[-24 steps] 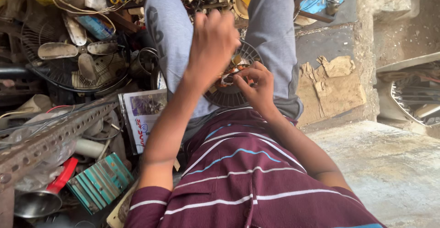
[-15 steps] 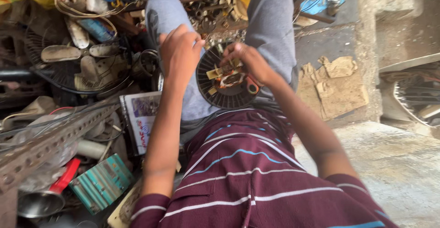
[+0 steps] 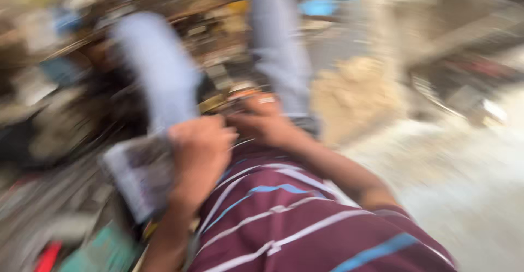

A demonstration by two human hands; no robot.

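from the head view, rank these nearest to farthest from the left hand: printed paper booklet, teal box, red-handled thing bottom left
1. The grey printed paper booklet, right beside the left hand, on its outer side.
2. The teal box, lower down near the frame's bottom edge.
3. The red-handled thing, farthest, in the bottom left corner.
Everything is motion-blurred, but the order reads plainly.

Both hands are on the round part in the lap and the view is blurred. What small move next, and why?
Probably hold still and steady the round part first: left hand and right hand meet over it, and blur hides the grip.
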